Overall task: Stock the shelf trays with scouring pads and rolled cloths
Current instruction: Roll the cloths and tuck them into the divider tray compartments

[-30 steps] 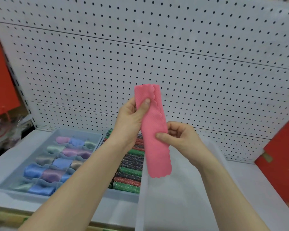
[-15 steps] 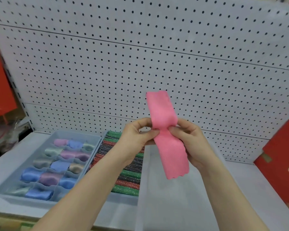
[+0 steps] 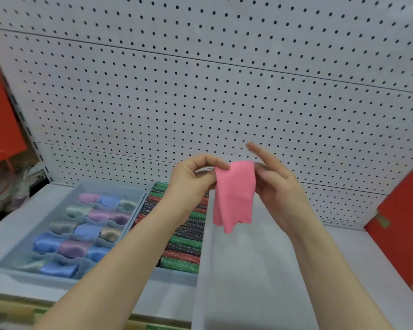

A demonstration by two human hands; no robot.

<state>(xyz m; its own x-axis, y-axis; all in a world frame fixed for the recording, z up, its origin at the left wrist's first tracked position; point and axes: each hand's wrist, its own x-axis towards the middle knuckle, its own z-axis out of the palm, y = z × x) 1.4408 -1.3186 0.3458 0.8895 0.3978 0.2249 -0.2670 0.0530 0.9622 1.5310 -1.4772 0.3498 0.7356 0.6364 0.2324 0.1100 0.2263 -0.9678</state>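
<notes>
A pink cloth (image 3: 234, 196) hangs folded in half in front of the pegboard, its two ends pointing down. My left hand (image 3: 191, 179) pinches its upper left edge between thumb and forefinger. My right hand (image 3: 274, 184) holds the fold's right side with the thumb, the index finger sticking up. Below on the shelf, a grey divided tray (image 3: 17, 260) holds several rolled satin cloths in blue, purple, pink and green. Beside it a second grey tray (image 3: 174, 277) is packed with glittery green, red and dark scouring pads, partly hidden by my left forearm.
A white perforated pegboard (image 3: 200, 96) backs the grey shelf (image 3: 260, 270). Red boxes stand at the right edge (image 3: 405, 232) and at the far left (image 3: 0, 115). A pale upright divider edge (image 3: 200, 282) runs along the pad tray's right side.
The long pink strip has been doubled over: its upper end came down so both ends now hang together. Both hands shifted to the top of the fold.
</notes>
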